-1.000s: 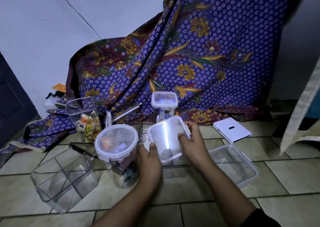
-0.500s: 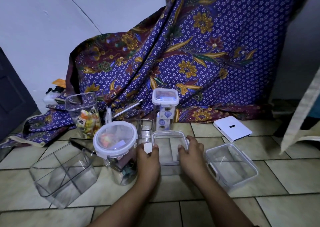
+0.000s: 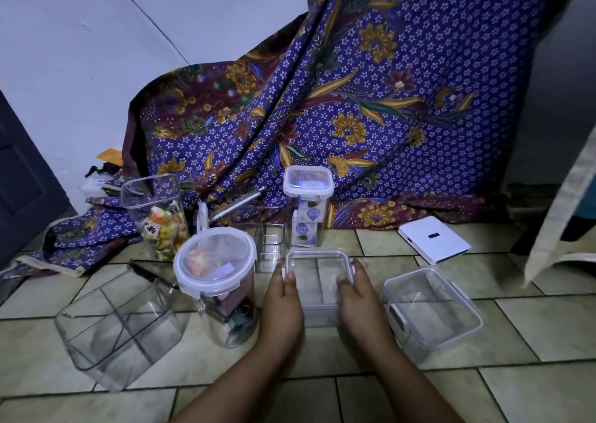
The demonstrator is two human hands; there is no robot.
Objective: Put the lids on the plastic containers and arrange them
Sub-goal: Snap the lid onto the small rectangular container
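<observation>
Left hand (image 3: 282, 296) & right hand (image 3: 359, 293), fingers near-straight, flank the square lid (image 3: 317, 269); thumbs press its top, neither grips. Lid lies on the small clear container (image 3: 319, 316), btw. the round jar (image 3: 215, 263) & clear box (image 3: 433, 313). Rec.: press both edges evenly, check rim seats all round, then snap any clips.
</observation>
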